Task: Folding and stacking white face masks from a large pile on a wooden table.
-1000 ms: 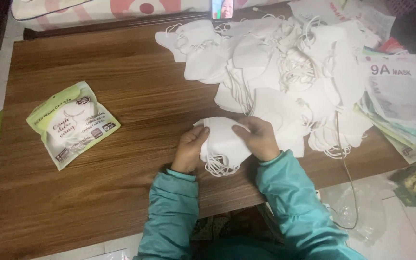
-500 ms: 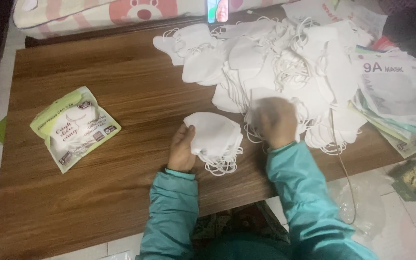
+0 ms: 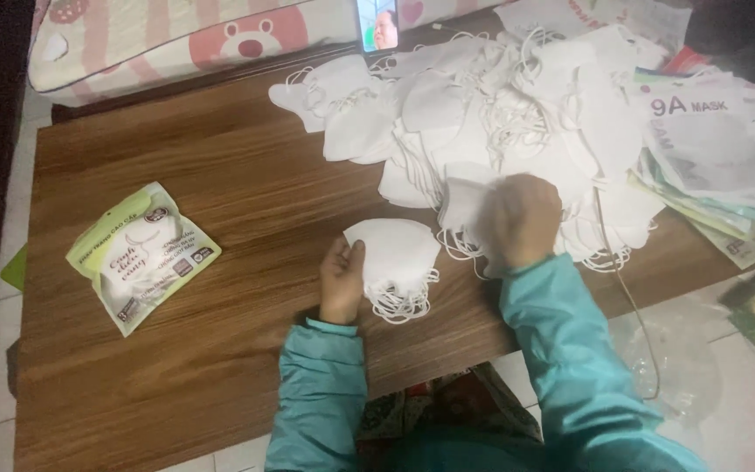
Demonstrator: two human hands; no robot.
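Dark wood-grain table (image 3: 220, 175) is seen from above, with pale floor tiles at its left and near edges; a cushion with a bear pattern (image 3: 194, 39) is laid along the far edge, and a small lit screen (image 3: 378, 22) is propped at 12 o'clock.

A small stack of folded white masks (image 3: 395, 258) is kept near the front edge of the table, at table centre. Its long axis is set roughly 9 to 3 o'clock, the rounded fold toward 12 and the tangle of ear loops trailing toward 6. The left hand (image 3: 342, 280) is closed on the stack's 9 o'clock end, thumb on top.

The right hand (image 3: 524, 218) is placed at 3 o'clock of the stack, just beside it, palm down on the near edge of the large heap of loose white masks (image 3: 500, 114). One mask from the heap appears to be touched under the fingers; whether it is gripped cannot be told, the hand being blurred.

The heap is spread from 12 to 2 o'clock. Printed flat packets (image 3: 718, 149) are piled at 3 o'clock, at the table's right edge. One green-and-white sealed mask packet (image 3: 141, 255) is set well apart at 9 o'clock, tilted. Teal sleeves are worn on both arms.
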